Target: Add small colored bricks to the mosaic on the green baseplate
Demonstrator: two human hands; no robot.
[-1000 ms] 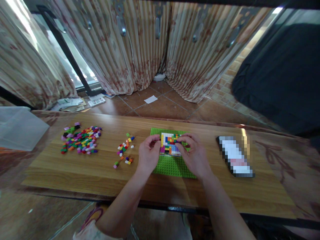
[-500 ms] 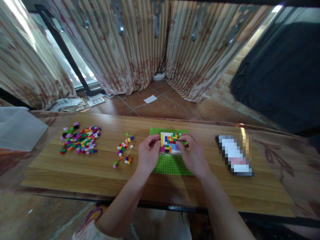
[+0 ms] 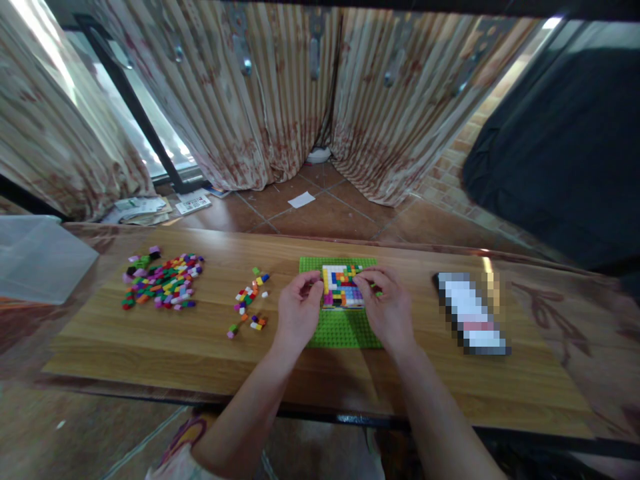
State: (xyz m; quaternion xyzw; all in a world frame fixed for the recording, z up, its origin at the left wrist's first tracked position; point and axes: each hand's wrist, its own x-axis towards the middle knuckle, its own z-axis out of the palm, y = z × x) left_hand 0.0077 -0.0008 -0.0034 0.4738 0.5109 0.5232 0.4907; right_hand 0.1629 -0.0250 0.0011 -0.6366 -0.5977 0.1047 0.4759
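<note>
A square mosaic of small toy building bricks (image 3: 343, 297), in white, yellow, blue, red, purple and other colours, sits on a green studded baseplate (image 3: 345, 332). My left hand (image 3: 299, 312) is at its left edge, fingers curled and thumb and forefinger drawn close together; anything between them is too small to make out. From the right, my right hand (image 3: 389, 310) reaches over the mosaic's side with thumb and forefinger pinched at its surface. Those fingertips hide whatever they grip. Left of the baseplate lies a small scatter of loose bricks (image 3: 247, 293).
A larger pile of mixed bricks (image 3: 165, 283) lies farther left on the wooden tabletop (image 3: 200, 353). A translucent plastic bin (image 3: 45, 257) stands at the far left. On the right lies a phone-like dark-edged device (image 3: 470, 313), its screen blurred out. Curtains (image 3: 280, 100) hang beyond the table.
The whole view has shifted very slightly. Both hands stay at the two sides of the mosaic, with only a slight shift of the fingers.
</note>
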